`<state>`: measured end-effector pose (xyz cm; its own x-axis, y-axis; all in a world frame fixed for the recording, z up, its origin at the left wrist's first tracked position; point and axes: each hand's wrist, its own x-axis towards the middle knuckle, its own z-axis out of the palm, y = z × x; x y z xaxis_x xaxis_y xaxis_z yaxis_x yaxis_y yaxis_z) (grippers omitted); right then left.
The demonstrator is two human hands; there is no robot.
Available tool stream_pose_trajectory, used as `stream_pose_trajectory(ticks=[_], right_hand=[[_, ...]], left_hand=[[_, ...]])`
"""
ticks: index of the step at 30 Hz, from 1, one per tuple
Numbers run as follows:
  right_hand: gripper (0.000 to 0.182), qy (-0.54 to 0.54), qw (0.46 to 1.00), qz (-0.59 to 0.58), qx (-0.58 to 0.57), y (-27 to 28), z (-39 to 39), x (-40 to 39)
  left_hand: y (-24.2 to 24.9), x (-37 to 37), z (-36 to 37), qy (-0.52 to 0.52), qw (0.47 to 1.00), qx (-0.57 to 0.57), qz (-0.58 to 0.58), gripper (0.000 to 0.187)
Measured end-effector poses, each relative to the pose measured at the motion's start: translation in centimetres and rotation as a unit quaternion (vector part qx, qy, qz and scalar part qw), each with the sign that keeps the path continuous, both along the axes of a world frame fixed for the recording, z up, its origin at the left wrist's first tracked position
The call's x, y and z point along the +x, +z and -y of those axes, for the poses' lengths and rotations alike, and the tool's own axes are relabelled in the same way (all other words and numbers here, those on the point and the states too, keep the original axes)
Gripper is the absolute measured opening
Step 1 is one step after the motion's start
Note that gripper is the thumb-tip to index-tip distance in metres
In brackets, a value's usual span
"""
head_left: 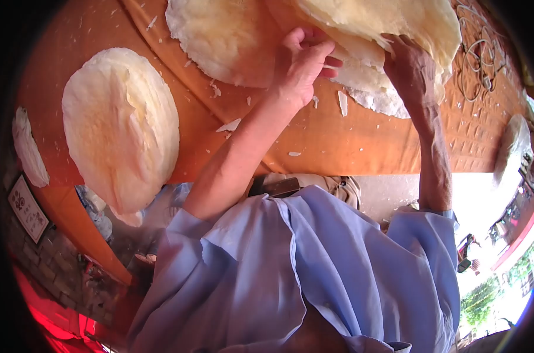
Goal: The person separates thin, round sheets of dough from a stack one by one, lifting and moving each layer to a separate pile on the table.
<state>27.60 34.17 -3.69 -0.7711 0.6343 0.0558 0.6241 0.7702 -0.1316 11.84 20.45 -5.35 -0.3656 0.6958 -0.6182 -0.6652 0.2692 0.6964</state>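
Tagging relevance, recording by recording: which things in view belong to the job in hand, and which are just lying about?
Job in hand:
thin sheets, gripped by the right hand, left hand close by
probably the oval pile
orange cloth underneath

Seemingly lying about:
cable
broken flakes

Gripping edge of thin pale sheets (373, 23) with right hand (412, 67); curling left hand (302, 66) near them, over orange-covered desk (332, 138) strewn with flakes (343, 103).

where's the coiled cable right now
In the head view, the coiled cable lies on the orange tablecloth at upper right, just right of the thin flatbread and the right hand.
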Motion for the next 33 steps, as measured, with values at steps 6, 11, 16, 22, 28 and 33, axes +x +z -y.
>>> stream_pose_trajectory(ticks=[6, 11, 16, 22, 28, 33], right_hand=[[0.031, 0.035, 0.999, 0.007, 0.007, 0.0, 1.6, -2.2], [0.035, 0.015, 0.993, -0.092, 0.072, -0.6, 4.1, -2.1], [0.027, -0.074, 0.997, 0.029, 0.021, -1.7, -0.5, -0.9], [0.015, -0.011, 0.917, -0.126, 0.378, 10.6, -5.1, -0.5], [0.03, -0.014, 0.998, 0.054, -0.014, 1.8, 1.0, -0.4], [0.019, 0.002, 1.0, -0.024, -0.02, 0.4, 3.1, 1.1]], left_hand=[[-0.5, -0.1, -0.7, -0.048, 0.99, 0.065, 0.118, 0.009], [-1.8, -1.0, -1.0, -0.075, 0.971, 0.145, 0.176, 0.006], [-0.4, -0.9, 0.4, -0.089, 0.983, 0.095, 0.133, 0.027], [-0.3, -1.2, 6.4, -0.088, 0.996, -0.028, 0.016, 0.038], [-0.8, -0.6, 5.8, -0.025, 0.993, 0.005, 0.116, 0.029], [-0.5, 0.4, 5.6, -0.018, 0.989, 0.034, 0.143, 0.02]])
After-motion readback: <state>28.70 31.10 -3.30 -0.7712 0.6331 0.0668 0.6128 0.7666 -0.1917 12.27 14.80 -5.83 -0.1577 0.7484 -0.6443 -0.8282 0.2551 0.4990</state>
